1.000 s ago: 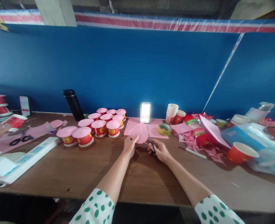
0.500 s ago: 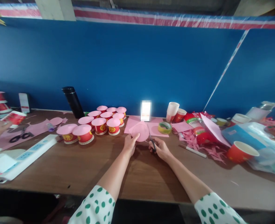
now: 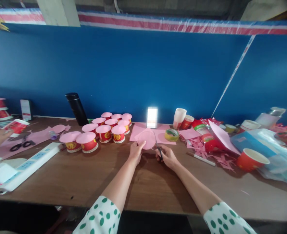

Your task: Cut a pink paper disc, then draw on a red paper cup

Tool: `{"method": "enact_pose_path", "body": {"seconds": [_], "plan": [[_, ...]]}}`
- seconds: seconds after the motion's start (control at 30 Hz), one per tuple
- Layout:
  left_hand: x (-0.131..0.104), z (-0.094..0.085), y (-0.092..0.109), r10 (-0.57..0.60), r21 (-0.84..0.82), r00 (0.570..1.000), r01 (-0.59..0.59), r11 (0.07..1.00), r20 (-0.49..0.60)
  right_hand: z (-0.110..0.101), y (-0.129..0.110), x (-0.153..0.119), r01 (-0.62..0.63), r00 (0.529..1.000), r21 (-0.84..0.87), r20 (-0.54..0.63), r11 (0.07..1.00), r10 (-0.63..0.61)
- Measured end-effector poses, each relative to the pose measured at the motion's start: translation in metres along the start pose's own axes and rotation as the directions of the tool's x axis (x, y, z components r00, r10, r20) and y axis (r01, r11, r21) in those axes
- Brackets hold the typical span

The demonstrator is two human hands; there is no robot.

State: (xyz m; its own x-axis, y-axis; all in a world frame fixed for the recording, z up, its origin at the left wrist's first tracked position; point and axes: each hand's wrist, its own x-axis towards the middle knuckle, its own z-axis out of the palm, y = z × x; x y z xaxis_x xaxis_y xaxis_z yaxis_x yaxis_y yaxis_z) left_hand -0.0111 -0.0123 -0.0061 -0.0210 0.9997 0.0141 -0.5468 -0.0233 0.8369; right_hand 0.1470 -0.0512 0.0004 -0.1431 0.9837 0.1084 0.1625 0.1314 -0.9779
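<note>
Power strip well left of paper circle. Red cups topped with pink discs, nearer paper circle's left. Left hand pinching paper circle's left side, thumb on top. Scissors at paper circle's right edge, right hand curled round handles. Tape roll just right of paper circle.

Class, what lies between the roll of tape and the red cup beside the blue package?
Pink paper shreds, a red packet, a larger pink sheet and a white pen lie there, seen in the head view.
</note>
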Motion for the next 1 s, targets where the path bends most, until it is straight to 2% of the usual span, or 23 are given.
{"method": "enact_pose_path", "body": {"seconds": [0.4, 1.0], "plan": [[0.0, 0.002, 0.0024, -0.017, -0.005, 0.999, 0.016, 1.0, -0.043, 0.0001, 0.0044, 0.0019, -0.005, 1.0, 0.004, 0.002, 1.0, 0.005], [-0.0006, 0.0014, 0.0032, -0.004, -0.021, 1.0, 0.004, 1.0, -0.024, 0.002, 0.0048, 0.0027, -0.011, 1.0, 0.023, -0.007, 1.0, 0.011]]}}
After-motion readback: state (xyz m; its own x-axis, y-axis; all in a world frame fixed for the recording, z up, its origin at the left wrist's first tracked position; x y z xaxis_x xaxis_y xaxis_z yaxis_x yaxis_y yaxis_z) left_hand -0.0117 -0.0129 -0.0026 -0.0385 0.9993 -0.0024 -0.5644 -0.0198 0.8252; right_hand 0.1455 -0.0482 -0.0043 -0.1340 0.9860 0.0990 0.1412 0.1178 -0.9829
